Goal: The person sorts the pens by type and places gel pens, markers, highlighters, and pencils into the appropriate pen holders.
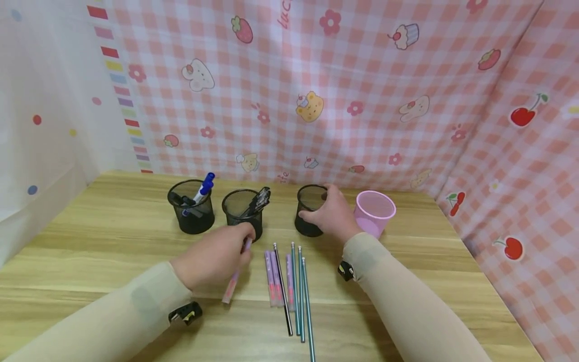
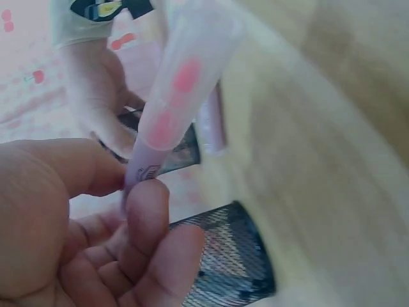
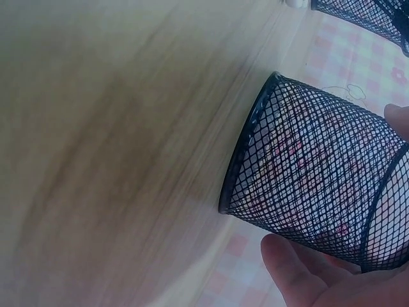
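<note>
My left hand point(image 1: 217, 256) pinches a lilac marker pen point(image 2: 150, 153) between thumb and fingers. The pen's translucent end with pink marks point(image 1: 229, 291) points down toward me in the head view. Just behind that hand stands a black mesh pen cup point(image 1: 232, 218) with several black pens point(image 1: 259, 201) in it. My right hand point(image 1: 332, 216) grips another black mesh pen cup point(image 3: 313, 173) near its rim, thumb on one side and fingers on the other. No pens show inside this cup.
Between the hands lie several lilac marker pens point(image 1: 270, 279), a black pencil point(image 1: 283, 291) and several teal pencils point(image 1: 306, 301). A black mesh cup point(image 1: 196, 221) at the left holds blue-capped and black markers. A pink cup point(image 1: 373, 216) stands right of my right hand.
</note>
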Available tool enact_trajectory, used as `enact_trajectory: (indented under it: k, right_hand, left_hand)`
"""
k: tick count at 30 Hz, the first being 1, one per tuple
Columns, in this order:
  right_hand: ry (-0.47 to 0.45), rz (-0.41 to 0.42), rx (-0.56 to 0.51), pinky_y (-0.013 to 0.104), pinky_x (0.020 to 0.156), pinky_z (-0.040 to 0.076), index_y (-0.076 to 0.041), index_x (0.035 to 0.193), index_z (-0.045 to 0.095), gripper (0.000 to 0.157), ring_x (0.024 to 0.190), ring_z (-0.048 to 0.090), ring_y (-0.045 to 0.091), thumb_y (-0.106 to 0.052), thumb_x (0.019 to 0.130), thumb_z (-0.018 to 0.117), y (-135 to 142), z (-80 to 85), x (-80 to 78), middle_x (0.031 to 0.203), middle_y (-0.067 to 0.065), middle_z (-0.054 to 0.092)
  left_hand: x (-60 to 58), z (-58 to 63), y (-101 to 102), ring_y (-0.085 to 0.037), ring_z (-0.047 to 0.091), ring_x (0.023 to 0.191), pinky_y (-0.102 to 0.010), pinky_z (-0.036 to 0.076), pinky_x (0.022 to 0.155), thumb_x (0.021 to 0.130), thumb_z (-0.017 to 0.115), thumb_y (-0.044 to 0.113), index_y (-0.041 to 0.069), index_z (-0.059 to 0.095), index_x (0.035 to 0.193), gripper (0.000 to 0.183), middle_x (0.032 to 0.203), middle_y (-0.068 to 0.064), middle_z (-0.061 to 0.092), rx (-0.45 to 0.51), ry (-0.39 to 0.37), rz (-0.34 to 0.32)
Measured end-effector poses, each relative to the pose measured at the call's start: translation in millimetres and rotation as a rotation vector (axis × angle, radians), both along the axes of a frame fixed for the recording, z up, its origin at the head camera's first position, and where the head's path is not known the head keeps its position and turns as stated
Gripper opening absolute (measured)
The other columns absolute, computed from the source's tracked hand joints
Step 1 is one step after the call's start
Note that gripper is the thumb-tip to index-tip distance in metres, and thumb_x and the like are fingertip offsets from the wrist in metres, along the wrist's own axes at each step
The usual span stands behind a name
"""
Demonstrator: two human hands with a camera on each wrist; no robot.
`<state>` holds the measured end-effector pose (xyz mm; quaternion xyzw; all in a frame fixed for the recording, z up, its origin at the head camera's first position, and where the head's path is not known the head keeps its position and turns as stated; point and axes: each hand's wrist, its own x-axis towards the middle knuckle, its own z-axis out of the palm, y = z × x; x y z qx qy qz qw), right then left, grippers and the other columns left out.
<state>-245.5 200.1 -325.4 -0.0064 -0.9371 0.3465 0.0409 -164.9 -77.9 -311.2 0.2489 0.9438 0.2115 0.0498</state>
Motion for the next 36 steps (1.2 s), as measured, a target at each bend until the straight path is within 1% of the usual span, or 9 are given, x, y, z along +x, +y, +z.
enact_trajectory:
  k: [3,8,13,20,23,27,31,34,36]
  right_hand:
    - [0.018,0.001,0.007,0.052,0.111,0.05,-0.002,0.156,0.035,0.104,0.13,0.058,0.04,-0.043,0.079,0.091,0,-1.2,-0.3,0.143,0.025,0.056]
    - [0.041,0.009,0.018,0.052,0.111,0.049,0.0,0.154,0.037,0.102,0.13,0.059,0.039,-0.042,0.078,0.091,1,-3.5,-1.0,0.142,0.025,0.057]
    - [0.039,0.004,0.018,0.052,0.111,0.049,0.0,0.154,0.037,0.103,0.129,0.059,0.039,-0.042,0.077,0.091,1,-4.5,-0.8,0.142,0.025,0.057]
    - [0.04,0.002,0.012,0.052,0.11,0.05,-0.001,0.154,0.037,0.102,0.13,0.059,0.039,-0.042,0.077,0.091,0,-4.3,0.1,0.142,0.025,0.057]
    - [0.045,0.002,0.01,0.052,0.11,0.05,0.0,0.154,0.037,0.102,0.13,0.059,0.039,-0.042,0.078,0.091,1,-3.9,0.1,0.142,0.025,0.057]
    - [0.047,0.005,0.008,0.052,0.111,0.049,0.0,0.154,0.037,0.101,0.13,0.059,0.04,-0.041,0.078,0.091,1,-3.9,-0.6,0.143,0.025,0.057]
    - [0.052,0.007,0.007,0.052,0.11,0.05,0.001,0.154,0.037,0.102,0.13,0.059,0.039,-0.04,0.078,0.092,1,-3.4,-0.6,0.142,0.026,0.057]
    - [0.051,0.007,0.003,0.052,0.11,0.05,0.001,0.154,0.037,0.102,0.13,0.059,0.039,-0.04,0.078,0.092,0,-3.1,-0.3,0.142,0.025,0.057]
    - [0.049,0.009,0.004,0.051,0.109,0.051,0.001,0.154,0.037,0.102,0.13,0.059,0.039,-0.04,0.078,0.092,1,-2.9,-0.2,0.142,0.025,0.057]
  left_hand:
    - [-1.7,6.9,3,-0.011,0.055,0.067,-0.028,0.047,0.062,0.103,0.063,0.016,0.008,0.062,0.125,0.023,0.084,0.002,0.062,0.055,-0.006,0.024]
    - [-4.7,16.0,7,-0.009,0.052,0.06,-0.026,0.044,0.053,0.102,0.068,0.018,0.009,0.061,0.126,0.027,0.079,0.003,0.063,0.172,0.08,0.047]
    - [-9.5,24.1,11,-0.01,0.057,0.065,-0.027,0.048,0.057,0.102,0.069,0.018,0.008,0.06,0.124,0.026,0.084,0.002,0.066,0.325,0.171,0.071]
    - [-20.2,37.8,21,-0.015,0.067,0.078,-0.027,0.055,0.065,0.105,0.067,0.017,0.007,0.058,0.127,0.026,0.096,-0.005,0.071,0.594,0.195,0.152]
    - [-26.6,41.4,28,-0.018,0.07,0.081,-0.028,0.056,0.067,0.104,0.067,0.016,0.006,0.058,0.13,0.029,0.1,-0.007,0.074,0.679,0.252,0.188]
    - [-35.1,42.8,39,-0.021,0.071,0.081,-0.027,0.055,0.064,0.103,0.068,0.015,0.004,0.059,0.132,0.032,0.103,-0.01,0.076,0.759,0.369,0.231]
    - [-44.0,40.8,50,-0.023,0.073,0.082,-0.028,0.056,0.068,0.103,0.069,0.016,0.002,0.06,0.128,0.03,0.105,-0.013,0.076,0.839,0.454,0.247]
    - [-49.2,37.2,59,-0.024,0.073,0.083,-0.034,0.059,0.071,0.103,0.07,0.019,0.003,0.059,0.127,0.03,0.106,-0.013,0.076,0.853,0.491,0.26]
    - [-51.5,34.5,64,-0.023,0.073,0.082,-0.037,0.06,0.071,0.103,0.07,0.022,0.005,0.06,0.126,0.031,0.105,-0.012,0.078,0.831,0.512,0.274]
